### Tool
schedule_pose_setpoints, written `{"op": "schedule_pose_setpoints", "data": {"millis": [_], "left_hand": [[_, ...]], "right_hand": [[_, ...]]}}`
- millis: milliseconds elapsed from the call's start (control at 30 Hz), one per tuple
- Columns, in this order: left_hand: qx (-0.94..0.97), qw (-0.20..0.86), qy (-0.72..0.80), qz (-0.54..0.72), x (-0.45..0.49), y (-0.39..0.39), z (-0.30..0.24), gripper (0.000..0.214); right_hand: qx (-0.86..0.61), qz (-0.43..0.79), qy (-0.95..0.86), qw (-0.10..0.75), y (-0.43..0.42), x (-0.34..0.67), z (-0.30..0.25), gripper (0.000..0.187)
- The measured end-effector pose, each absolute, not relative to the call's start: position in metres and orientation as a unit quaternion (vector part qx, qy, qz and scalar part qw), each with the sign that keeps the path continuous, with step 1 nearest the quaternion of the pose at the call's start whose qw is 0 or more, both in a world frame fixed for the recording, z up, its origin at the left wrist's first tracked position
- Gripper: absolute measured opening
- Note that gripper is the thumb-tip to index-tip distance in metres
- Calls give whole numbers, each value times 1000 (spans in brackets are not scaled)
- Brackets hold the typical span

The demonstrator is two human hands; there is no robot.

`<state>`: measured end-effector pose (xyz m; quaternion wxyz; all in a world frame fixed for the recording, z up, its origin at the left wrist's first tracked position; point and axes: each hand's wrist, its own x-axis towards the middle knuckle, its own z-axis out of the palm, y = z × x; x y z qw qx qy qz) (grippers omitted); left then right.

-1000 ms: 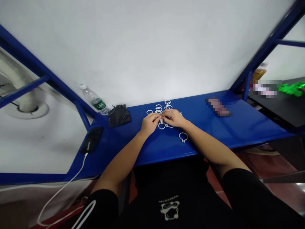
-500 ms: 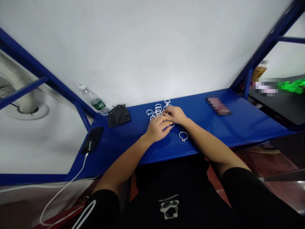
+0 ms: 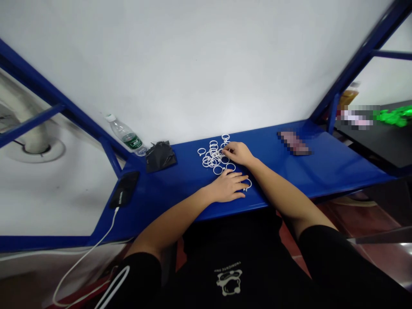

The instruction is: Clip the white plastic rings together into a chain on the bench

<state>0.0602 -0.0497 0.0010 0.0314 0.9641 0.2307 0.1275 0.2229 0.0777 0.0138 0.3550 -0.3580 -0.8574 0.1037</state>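
Observation:
Several white plastic rings [image 3: 213, 157] lie in a loose heap on the blue table [image 3: 309, 171]. My right hand [image 3: 236, 153] rests at the heap's right edge, fingers curled and pinching at a ring there. My left hand [image 3: 229, 187] lies flat on the table nearer to me, fingers stretched out to the right, with its fingertips on a single ring [image 3: 247, 184] that sits apart from the heap. Two more loose rings [image 3: 225, 168] lie between the hands.
A plastic water bottle [image 3: 126, 134] leans at the back left beside a crumpled black mask [image 3: 160, 156]. A black phone [image 3: 124, 194] on a white cable lies at the left edge. A blurred flat object [image 3: 294, 143] sits at the right.
My left hand left the heap and moved toward me and to the right, opening flat onto the lone ring. My right hand stayed at the heap.

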Motion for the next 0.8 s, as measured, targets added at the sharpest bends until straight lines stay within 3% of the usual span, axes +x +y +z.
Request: {"op": "schedule_pose_setpoints", "data": {"millis": [100,400,800], "left_hand": [[954,42,244,167,52,-41,3,24],[773,-19,457,441,11,-4,7,24],[755,28,478,447,2,6,0,33]], "right_hand": [[-361,106,-856,355,77,224,14,21],[-306,101,-856,403,65,218,19,21],[-218,83,-893,385,54,210,20,25]]}}
